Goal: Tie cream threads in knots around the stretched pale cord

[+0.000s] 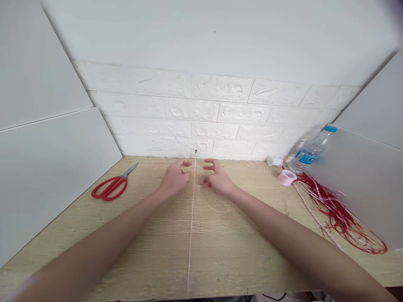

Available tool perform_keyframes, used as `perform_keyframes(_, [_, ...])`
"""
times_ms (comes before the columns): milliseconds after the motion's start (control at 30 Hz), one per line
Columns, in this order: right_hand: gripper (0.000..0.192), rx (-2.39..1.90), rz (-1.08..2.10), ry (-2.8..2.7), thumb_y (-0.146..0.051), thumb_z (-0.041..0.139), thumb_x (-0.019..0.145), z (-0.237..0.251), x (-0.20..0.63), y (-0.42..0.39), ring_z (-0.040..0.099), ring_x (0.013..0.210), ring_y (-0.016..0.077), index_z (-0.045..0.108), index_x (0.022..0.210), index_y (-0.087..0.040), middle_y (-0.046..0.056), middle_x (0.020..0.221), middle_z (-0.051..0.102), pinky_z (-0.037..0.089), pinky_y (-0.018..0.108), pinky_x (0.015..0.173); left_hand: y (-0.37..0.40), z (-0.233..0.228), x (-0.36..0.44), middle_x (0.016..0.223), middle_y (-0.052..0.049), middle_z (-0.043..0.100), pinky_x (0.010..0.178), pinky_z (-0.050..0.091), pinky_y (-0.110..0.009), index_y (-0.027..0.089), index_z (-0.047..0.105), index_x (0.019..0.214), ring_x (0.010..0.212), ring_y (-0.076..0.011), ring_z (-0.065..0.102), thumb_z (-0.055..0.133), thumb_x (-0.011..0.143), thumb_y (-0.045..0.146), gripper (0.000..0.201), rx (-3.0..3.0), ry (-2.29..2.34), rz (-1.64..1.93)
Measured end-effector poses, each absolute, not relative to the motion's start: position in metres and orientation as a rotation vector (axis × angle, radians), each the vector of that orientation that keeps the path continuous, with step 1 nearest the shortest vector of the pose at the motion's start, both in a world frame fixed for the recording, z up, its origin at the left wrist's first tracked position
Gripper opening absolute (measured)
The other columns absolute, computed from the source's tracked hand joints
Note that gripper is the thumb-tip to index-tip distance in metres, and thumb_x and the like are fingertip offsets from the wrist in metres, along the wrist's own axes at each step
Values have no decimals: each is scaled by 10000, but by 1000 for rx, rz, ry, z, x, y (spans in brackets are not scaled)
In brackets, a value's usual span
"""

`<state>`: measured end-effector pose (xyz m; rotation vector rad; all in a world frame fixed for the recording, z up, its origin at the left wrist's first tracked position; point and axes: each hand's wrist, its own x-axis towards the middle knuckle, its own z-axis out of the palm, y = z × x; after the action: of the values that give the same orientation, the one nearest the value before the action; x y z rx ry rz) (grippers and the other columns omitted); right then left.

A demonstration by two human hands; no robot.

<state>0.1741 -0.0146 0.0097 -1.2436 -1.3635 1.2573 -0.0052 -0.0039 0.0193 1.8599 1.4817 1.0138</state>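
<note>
Fingers of left hand (174, 178) and right hand (217, 178): loosely curled, half open, flanking the taut cord (191, 222); whether either pinches the thin loose thread (217, 208) cannot be told. Cord: runs from wall pin (195, 151) down the table (94, 235) middle, apparently bare, knotting seemingly barely begun. Water bottle (310, 154): capped, contents unclear. Pink spool (286, 177), red cords (343, 220), scissors (111, 186): lying aside.

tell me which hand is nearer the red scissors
Left. The left hand lies just right of the red scissors on the table, with bare wood between them. The right hand is farther off, beyond the taut cord.
</note>
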Motion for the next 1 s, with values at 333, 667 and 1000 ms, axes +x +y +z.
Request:
perform_keyframes(333, [345, -1172, 994, -1525, -159, 556, 711, -22, 166, 23, 583, 570, 122, 514, 1050, -208, -42, 669, 593, 485, 242, 549, 14, -8, -3, 849, -32, 682, 743, 528, -292, 183, 633, 906, 778, -152, 638, 572, 770, 238, 160, 1970, 1446, 1120])
perform_keyframes(667, [90, -1255, 609, -1752, -178, 534, 753, -21, 161, 17, 564, 632, 122, 622, 769, -169, 0, 707, 638, 418, 235, 587, 12, -10, -1, 788, -37, 631, 737, 469, -330, 189, 643, 800, 765, -178, 576, 503, 853, 256, 163, 2369, 1432, 1116])
perform_keyframes(1000, [106, -1262, 351, -1861, -183, 510, 813, -20, 160, 15, 509, 688, 141, 572, 728, -173, 22, 723, 591, 369, 251, 644, 10, -9, 3, 808, -48, 599, 742, 438, -323, 184, 606, 839, 778, -183, 553, 455, 888, 276, 184, 2438, 1513, 1054])
